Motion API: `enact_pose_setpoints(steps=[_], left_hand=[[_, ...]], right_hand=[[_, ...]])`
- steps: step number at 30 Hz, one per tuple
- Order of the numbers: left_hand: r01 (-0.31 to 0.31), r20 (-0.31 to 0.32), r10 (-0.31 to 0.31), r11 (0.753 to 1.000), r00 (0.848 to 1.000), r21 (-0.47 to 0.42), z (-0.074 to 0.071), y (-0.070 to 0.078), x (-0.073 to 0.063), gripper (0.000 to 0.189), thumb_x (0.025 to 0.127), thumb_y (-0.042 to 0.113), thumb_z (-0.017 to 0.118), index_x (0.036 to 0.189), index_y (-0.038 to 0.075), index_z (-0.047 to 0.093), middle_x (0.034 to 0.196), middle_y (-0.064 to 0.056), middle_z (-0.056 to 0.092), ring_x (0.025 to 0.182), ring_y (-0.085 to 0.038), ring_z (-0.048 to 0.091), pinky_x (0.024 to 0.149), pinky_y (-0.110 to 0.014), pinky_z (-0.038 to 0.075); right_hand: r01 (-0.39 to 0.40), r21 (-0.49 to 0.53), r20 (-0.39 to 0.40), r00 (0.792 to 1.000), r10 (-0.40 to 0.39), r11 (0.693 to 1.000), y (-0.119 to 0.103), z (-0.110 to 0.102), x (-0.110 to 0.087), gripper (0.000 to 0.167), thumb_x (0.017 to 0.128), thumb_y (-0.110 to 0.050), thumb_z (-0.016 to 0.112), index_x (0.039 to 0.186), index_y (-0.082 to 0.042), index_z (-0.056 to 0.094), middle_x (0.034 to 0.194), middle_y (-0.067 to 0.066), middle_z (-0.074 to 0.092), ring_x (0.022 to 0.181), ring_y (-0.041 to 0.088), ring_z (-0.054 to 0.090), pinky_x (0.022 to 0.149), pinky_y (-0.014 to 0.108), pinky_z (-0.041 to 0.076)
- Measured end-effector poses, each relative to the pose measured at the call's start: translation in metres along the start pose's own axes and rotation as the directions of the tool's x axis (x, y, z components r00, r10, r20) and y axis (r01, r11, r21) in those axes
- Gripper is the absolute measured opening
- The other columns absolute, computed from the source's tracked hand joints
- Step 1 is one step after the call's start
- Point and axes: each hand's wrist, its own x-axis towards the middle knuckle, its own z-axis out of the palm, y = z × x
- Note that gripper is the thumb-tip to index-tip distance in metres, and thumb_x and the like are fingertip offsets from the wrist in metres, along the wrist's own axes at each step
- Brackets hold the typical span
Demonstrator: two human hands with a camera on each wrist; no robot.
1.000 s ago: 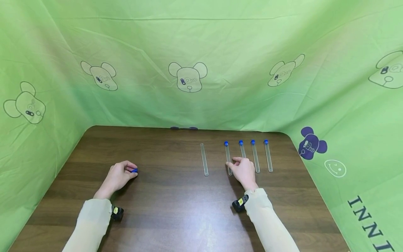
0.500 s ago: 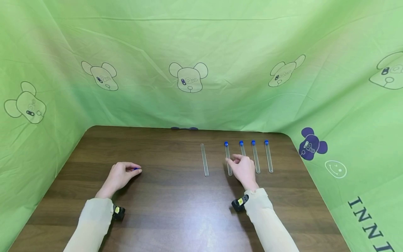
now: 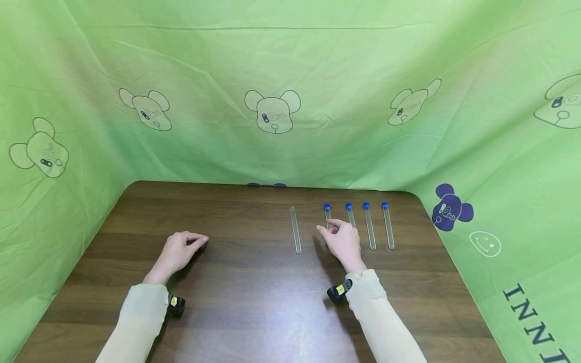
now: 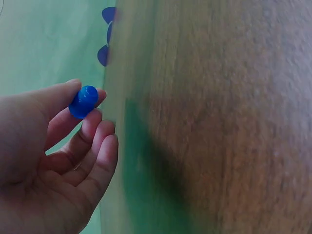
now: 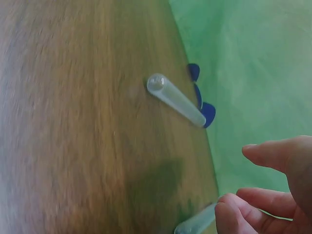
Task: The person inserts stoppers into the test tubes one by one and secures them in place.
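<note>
Thumb and forefinger of my left hand (image 3: 176, 252) pinch a small blue test tube cap (image 4: 84, 101) over the left part of the table. In the left wrist view the other fingers are loosely bent. My right hand (image 3: 345, 245) hovers at the row of tubes, thumb and fingers apart with nothing between them. It hides the lower part of a blue-capped test tube (image 3: 328, 216) and some of the tube (image 3: 351, 214) beside that one. Left of the hand lies a clear test tube without a cap (image 3: 296, 232), also seen as a tube (image 5: 178, 101) in the right wrist view.
Further right lie more blue-capped tubes, one in the row (image 3: 369, 227) and one outermost (image 3: 388, 227). A brown wooden table (image 3: 245, 282) carries everything. Green printed cloth (image 3: 204, 141) hangs along its back and sides.
My left hand has moved slightly right with the cap, which now shows less in the head view. My right hand has shifted a little left and away from me. The tubes lie as before.
</note>
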Motion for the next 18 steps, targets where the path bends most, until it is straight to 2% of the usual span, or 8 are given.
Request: enact_pose_setpoints(steps=[10,18], left_hand=[[0.038,-0.031,-0.041,0.996,0.999,-0.079,0.006,0.01,0.007,0.016,0.096,0.022,0.075,0.103,0.008,0.08,0.097,-0.005,0.076,0.088,-0.021,0.071,0.078,-0.039,0.056],[0.047,-0.035,-0.051,0.992,0.998,-0.115,0.013,0.018,0.012,0.014,0.096,0.02,0.075,0.103,0.008,0.08,0.097,-0.004,0.076,0.087,-0.019,0.07,0.078,-0.039,0.056]], right_hand=[[0.014,0.043,0.045,0.999,-0.016,0.999,-0.012,0.01,-0.002,0.045,0.089,-0.033,0.078,0.121,-0.002,0.073,0.078,0.002,0.07,0.077,0.023,0.066,0.08,0.043,0.05],[0.017,0.053,0.082,0.996,-0.022,0.998,-0.018,0.018,-0.005,0.045,0.088,-0.031,0.079,0.122,-0.001,0.072,0.078,0.001,0.069,0.077,0.022,0.065,0.077,0.043,0.05]])
